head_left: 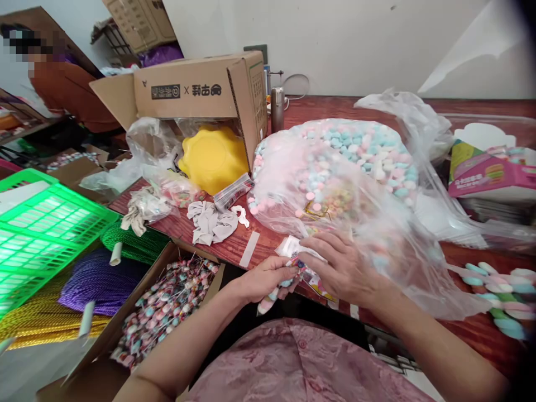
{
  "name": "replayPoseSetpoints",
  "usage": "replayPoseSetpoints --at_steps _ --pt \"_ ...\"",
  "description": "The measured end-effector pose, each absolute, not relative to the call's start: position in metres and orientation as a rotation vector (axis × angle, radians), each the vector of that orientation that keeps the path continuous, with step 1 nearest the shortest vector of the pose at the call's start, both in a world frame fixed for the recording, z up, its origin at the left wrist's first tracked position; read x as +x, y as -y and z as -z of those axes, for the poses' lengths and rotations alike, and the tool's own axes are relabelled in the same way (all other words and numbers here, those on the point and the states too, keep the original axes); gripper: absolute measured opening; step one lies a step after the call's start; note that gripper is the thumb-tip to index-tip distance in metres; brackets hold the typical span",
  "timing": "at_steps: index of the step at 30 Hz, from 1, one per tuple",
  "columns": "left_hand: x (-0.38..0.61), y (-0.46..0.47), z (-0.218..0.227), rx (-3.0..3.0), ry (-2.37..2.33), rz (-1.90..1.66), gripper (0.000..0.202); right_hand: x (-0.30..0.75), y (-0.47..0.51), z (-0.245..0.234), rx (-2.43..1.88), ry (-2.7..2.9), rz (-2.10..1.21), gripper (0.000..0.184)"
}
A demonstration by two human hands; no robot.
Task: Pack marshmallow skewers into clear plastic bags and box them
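Note:
At the table's front edge my left hand (270, 277) is closed around a short row of pastel marshmallows (267, 302), probably on a stick; most of it is hidden by my fingers. My right hand (345, 271) meets it from the right, fingers curled over the row's colourful upper end. What the right fingertips pinch is not visible. Under and beside the hands lie a small clear packet with a white label (290, 246) and a printed yellow wrapper (320, 287). Just beyond is a big clear bag of pink, blue and white marshmallows (360, 151).
Down to the left, a carton holds many wrapped candy sticks (167, 301), beside bundles of purple twisted ties (103, 282) and a green basket (50, 223). An opened carton (184, 89) with a yellow lid (214, 159) stands behind. Loose marshmallows (498, 290) lie right. A person (75, 92) sits far left.

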State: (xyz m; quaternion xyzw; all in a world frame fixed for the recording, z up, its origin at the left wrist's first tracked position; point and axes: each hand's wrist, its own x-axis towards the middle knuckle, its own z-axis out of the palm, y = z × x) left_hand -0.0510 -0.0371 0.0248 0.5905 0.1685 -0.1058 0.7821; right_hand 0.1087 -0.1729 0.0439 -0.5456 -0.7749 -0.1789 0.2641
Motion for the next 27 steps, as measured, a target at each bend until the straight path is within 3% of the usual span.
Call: replayPoseSetpoints --at_steps 4,10,13,16,18,21,23,27 --pt "-0.059 0.032 -0.016 1.027 -0.235 0.345 0.052 0.105 0.183 -0.046 -1.455 2.338 0.612 0.035" --pt "-0.060 0.029 -0.031 1.451 0.079 0.522 0.038 0.092 0.184 -0.042 -1.364 2.414 0.422 0.028" --pt "-0.061 0.038 -0.028 2.135 0.046 0.264 0.020 0.087 0.177 -0.030 -1.647 2.158 0.156 0.026" --pt "-0.065 0.046 -0.017 2.657 -0.041 0.004 0.025 0.089 0.170 -0.018 -1.838 1.866 -0.323 0.025" --pt "-0.066 0.046 -0.013 2.736 -0.062 -0.082 0.029 0.092 0.168 -0.018 -1.873 1.815 -0.473 0.029" --pt "-0.062 0.039 -0.015 2.444 -0.184 -0.092 0.034 0.095 0.171 -0.032 -1.866 1.939 -0.027 0.023" --pt "-0.059 0.032 -0.019 2.028 -0.229 0.133 0.036 0.096 0.176 -0.045 -1.738 2.099 0.347 0.026" --pt "-0.055 0.020 -0.024 1.251 -0.170 0.581 0.038 0.095 0.181 -0.052 -1.459 2.375 0.424 0.025"
